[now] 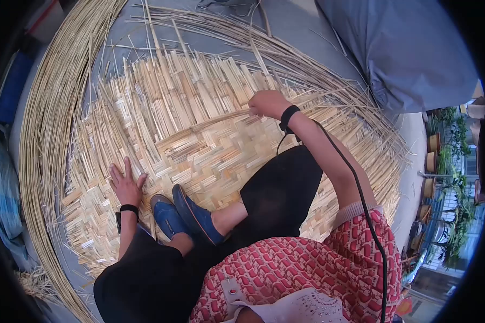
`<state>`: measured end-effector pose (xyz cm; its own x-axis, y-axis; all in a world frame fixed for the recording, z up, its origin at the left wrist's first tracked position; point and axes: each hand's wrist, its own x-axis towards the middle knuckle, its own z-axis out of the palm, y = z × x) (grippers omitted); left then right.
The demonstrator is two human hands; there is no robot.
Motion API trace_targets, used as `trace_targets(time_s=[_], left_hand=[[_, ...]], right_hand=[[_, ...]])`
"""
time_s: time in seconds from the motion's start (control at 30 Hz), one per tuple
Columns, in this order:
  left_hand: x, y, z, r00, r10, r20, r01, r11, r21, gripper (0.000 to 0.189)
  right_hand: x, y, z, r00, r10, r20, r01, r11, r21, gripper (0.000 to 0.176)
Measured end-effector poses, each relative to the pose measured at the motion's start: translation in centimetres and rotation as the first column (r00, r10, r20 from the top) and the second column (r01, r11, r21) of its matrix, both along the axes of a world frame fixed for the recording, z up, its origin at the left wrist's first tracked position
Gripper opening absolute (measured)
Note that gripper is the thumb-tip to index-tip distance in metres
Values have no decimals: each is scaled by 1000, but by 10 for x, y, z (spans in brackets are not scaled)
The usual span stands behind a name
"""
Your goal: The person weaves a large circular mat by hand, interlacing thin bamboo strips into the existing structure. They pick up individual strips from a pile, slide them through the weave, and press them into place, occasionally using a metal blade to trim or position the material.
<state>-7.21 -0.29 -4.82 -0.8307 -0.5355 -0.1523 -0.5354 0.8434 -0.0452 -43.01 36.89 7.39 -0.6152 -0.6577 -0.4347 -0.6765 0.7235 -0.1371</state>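
Note:
A large mat woven from split reed strips lies on the floor under my feet in a zigzag pattern. Its far side ends in long loose strips pointing away from me. My left hand rests flat on the left part of the weave, fingers spread, holding nothing. Across the mat, a long reed strip runs crosswise over the weave, at the foot of the upright strips. The closed fingers of my right hand grip this strip near its right end; the fingertips are partly hidden.
My blue shoes stand on the mat. A thick bundle of long reeds curves along the left, and more loose reeds lie beyond the far edge. A large grey cloth-covered shape is at upper right. Potted plants stand far right.

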Motion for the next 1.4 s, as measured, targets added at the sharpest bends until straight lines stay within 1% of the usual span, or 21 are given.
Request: trace_targets(time_s=[0.1,0.2,0.37,0.43,0.47,0.5,0.57,0.6,0.63,0.7,0.77,0.9,1.1,1.17,1.2,1.23,1.27,1.3,1.33,1.37,1.4], left_hand=[[6,-5,0,1000,-3,9,3,1000,-8,86],[3,-7,0,1000,-25,18,25,999,22,88],[-35,-10,63,972,-2,235,-38,985,167,85],[-54,-19,75,954,-263,-143,265,964,-6,67],[-86,26,124,853,-123,-507,324,887,329,49],[-112,65,170,780,-163,-604,481,773,413,50],[-146,135,220,453,-408,-793,874,381,303,54],[-152,171,234,464,-381,-800,884,148,443,60],[-159,208,220,346,-307,-886,936,50,348,64],[-155,236,225,586,-522,-620,742,38,670,45],[-146,236,223,598,-535,-597,751,112,651,34],[-131,231,203,593,-537,-600,799,302,520,27],[-111,207,178,747,-336,-574,651,543,530,28],[-116,192,168,790,-140,-598,527,653,544,27],[-115,184,170,748,-125,-652,558,650,515,27],[-117,183,173,749,-125,-651,560,645,520,27],[-122,179,175,745,81,-662,599,358,717,28],[-119,170,186,759,274,-590,608,25,793,28],[-117,157,199,773,380,-508,609,-217,763,28],[-122,140,196,689,495,-529,676,-174,716,28],[-123,117,202,636,596,-490,675,-122,728,28]], right_hand=[[-33,77,-15,958,-63,-279,33,993,-113,23],[-54,112,-5,949,-247,-193,240,969,-60,21],[-38,109,8,954,-189,-235,188,982,-26,19],[-13,104,40,983,51,-179,-50,999,11,16],[10,101,65,972,132,-196,-139,990,-22,14],[39,94,96,951,227,-211,-244,968,-58,13],[93,75,154,934,325,-150,-341,935,-95,8],[117,69,170,937,326,-128,-341,932,-125,7],[135,64,181,940,324,-108,-337,930,-148,6],[158,63,188,953,275,-128,-289,951,-107,6],[175,66,184,966,212,-146,-223,973,-64,6],[197,62,148,986,125,-106,-155,927,-343,12],[201,1,89,938,-43,-343,-93,924,-371,16],[187,-27,56,965,-119,-232,-32,830,-556,19],[184,-34,48,978,-178,-107,49,699,-713,22],[180,-33,48,978,-182,-106,54,703,-709,22],[174,-37,51,851,-156,502,517,427,-742,26],[171,-46,50,415,72,907,888,186,-421,29],[174,-52,41,506,107,856,852,92,-515,30],[177,-62,37,498,126,858,855,93,-510,30],[183,-69,34,622,115,775,709,339,-619,30]])
